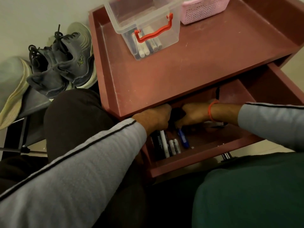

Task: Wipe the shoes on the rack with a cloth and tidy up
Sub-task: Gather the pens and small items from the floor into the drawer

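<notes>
Cabinet: a dark red wooden cabinet (pixel 189 66) with a raised rim round its top fills the upper right.
Drawer: its dark red pull-out drawer (pixel 197 163) stands open below the top, toward the person.
Rack: a grey metal shoe rack (pixel 34 104) stands left of the cabinet.
Shoes: a pair of dark grey laced sneakers with pale soles (pixel 62 63) sits on the rack, heels toward the camera.
Box: a clear plastic box with a red handle (pixel 144 25) rests on the cabinet top, with markers inside.
Basket: a pink perforated plastic basket (pixel 202 10) stands just beside the box.
Left hand (pixel 154 117): reaches under the cabinet top into the drawer, fingers curled on a small dark object (pixel 176 113).
Right hand (pixel 192 114): wears an orange wristband and grips the same dark object from the other side.
Drawer contents: black and white markers (pixel 166 143) and a blue marker (pixel 183 139) lie near the front left.
Cloth: I cannot tell whether the dark object is the cloth.
</notes>
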